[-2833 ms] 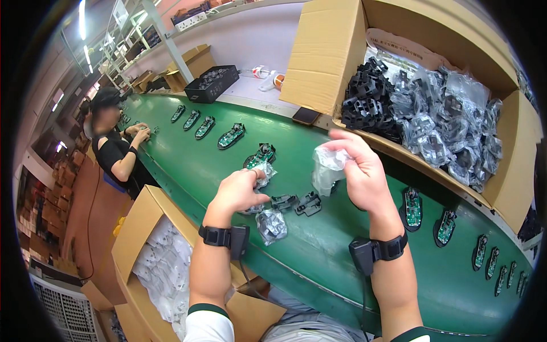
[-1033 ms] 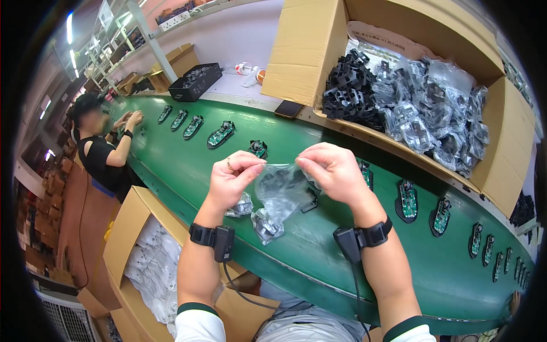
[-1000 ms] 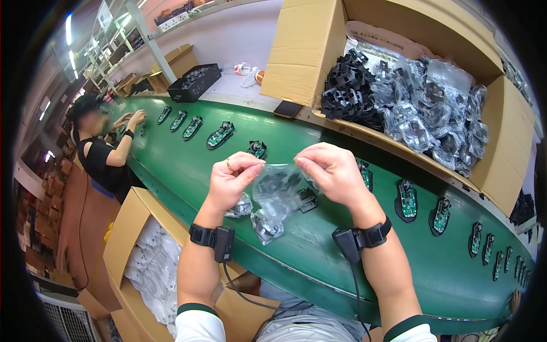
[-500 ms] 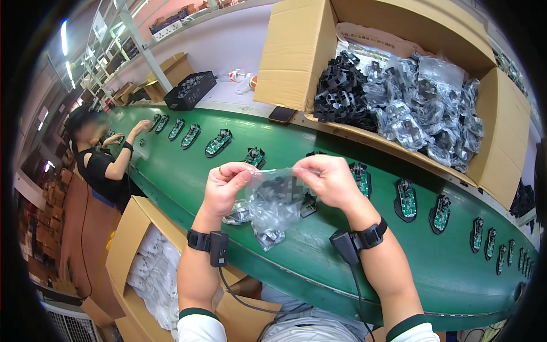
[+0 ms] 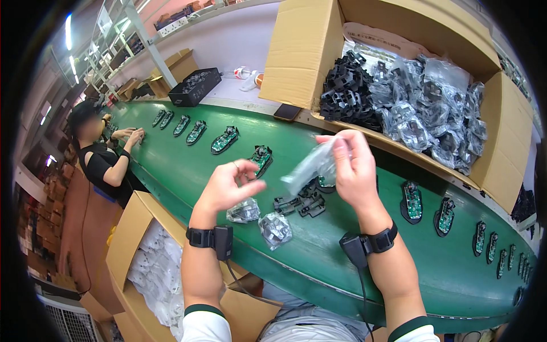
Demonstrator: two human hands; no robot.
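Observation:
My right hand (image 5: 356,171) grips a clear plastic bag (image 5: 307,170) by one end; the bag hangs limp and slants down to the left, and no part shows inside it. Below it on the green conveyor belt (image 5: 336,251) lies a small heap of loose black plastic parts (image 5: 301,203). My left hand (image 5: 231,185) is held above the belt, thumb and fingers apart, with nothing in it. Beneath and beside it are two bagged parts in clear plastic (image 5: 244,211), (image 5: 275,230). A green circuit board in a black shell (image 5: 262,159) lies just beyond my left hand.
A large cardboard box (image 5: 293,57) at the far right holds black parts, some loose, some bagged. More board assemblies (image 5: 411,202) line the belt. At the near left stands a carton of white pieces (image 5: 154,268). A co-worker (image 5: 102,154) works at the far left. A black bin (image 5: 195,86) stands behind the belt.
Both hands held the bag's top over the belt; now my left hand has let go and my right has moved up and right with it. Loose black parts now show on the belt.

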